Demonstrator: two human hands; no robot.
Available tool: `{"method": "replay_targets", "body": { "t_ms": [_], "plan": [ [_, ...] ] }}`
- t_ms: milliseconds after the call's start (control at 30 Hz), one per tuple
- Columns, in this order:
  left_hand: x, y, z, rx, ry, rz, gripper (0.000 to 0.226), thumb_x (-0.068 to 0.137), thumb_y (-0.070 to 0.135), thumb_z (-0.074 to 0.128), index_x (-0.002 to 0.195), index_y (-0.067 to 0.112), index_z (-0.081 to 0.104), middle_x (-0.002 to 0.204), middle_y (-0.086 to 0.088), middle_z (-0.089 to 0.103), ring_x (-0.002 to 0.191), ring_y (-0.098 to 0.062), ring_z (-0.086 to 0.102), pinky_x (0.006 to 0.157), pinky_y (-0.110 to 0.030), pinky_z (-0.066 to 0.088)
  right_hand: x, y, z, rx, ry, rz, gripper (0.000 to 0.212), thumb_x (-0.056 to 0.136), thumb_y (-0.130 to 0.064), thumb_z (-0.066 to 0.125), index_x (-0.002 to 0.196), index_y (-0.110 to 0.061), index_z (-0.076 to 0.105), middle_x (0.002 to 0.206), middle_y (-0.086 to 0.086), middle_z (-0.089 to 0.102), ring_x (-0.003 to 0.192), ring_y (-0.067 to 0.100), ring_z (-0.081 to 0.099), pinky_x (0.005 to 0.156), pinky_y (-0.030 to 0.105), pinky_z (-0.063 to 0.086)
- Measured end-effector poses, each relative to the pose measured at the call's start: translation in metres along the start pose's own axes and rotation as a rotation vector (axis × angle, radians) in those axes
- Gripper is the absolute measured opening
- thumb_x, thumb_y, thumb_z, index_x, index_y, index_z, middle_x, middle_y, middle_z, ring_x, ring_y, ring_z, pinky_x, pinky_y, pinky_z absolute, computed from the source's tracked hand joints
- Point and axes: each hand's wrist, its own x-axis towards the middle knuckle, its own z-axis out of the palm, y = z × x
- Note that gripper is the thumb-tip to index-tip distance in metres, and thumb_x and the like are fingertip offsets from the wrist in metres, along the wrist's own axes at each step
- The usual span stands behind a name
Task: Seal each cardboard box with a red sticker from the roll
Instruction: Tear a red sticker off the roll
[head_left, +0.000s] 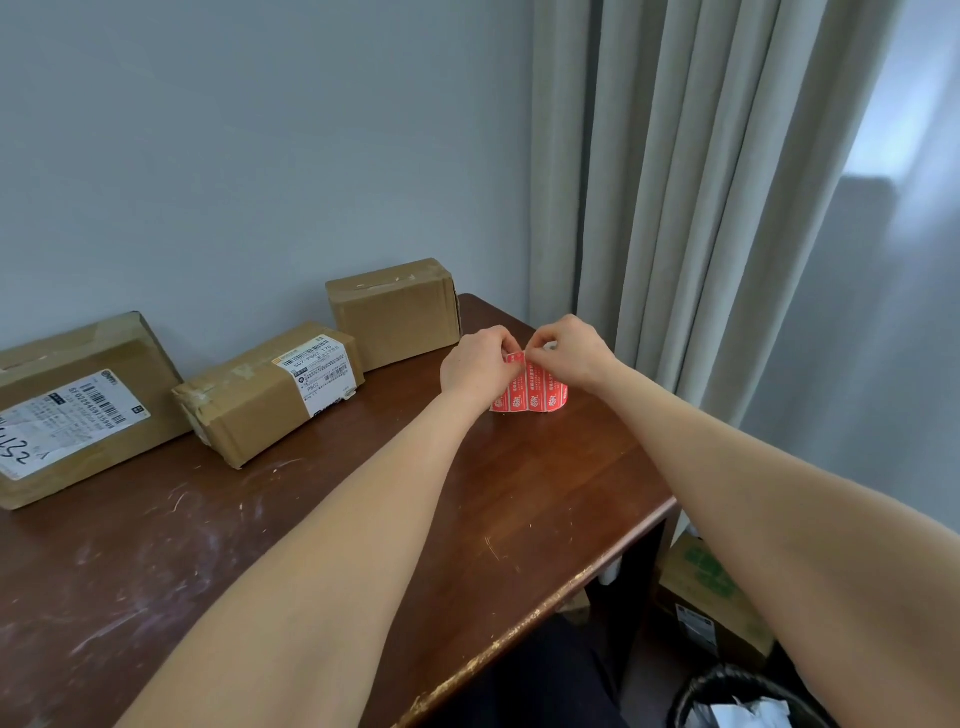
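Left hand (478, 366) and right hand (569, 351) pinching the red sticker roll (535, 396), fingers tight on its top edge, three boxes (270, 389) on the table (363, 519)

Matt brown cardboard boxes (392, 312) with paper labels sit on a scuffed, semi-gloss wooden table (311, 519); the red sticker roll (535, 397) looks like glossy paper.
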Motion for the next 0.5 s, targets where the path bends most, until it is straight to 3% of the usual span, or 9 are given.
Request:
{"method": "replay_targets", "body": {
  "t_ms": [300,500],
  "plan": [
    [0.0028,-0.0028,0.0005,-0.044,-0.074,-0.038,0.027,0.091,0.036,0.06,0.113,0.02,0.066,0.112,-0.003,0.067,0.097,-0.018,0.065,0.074,-0.028,0.054,-0.0017,-0.0026,-0.0081,-0.038,-0.062,-0.019,0.019,0.089,-0.027,0.064,0.102,-0.014,0.071,0.101,0.005,0.066,0.083,0.015,0.062,0.07,0.025,0.052],
    [0.0039,-0.0037,-0.0016,-0.052,-0.085,-0.027,0.024,0.092,0.034,0.06,0.111,0.021,0.066,0.112,-0.003,0.067,0.097,-0.018,0.065,0.079,-0.033,0.056,-0.0011,-0.0051,-0.0074,-0.106,-0.044,-0.02,0.02,0.09,-0.026,0.064,0.103,-0.014,0.071,0.113,0.009,0.061,0.093,0.023,0.066,0.079,0.035,0.058]
  ]
}}
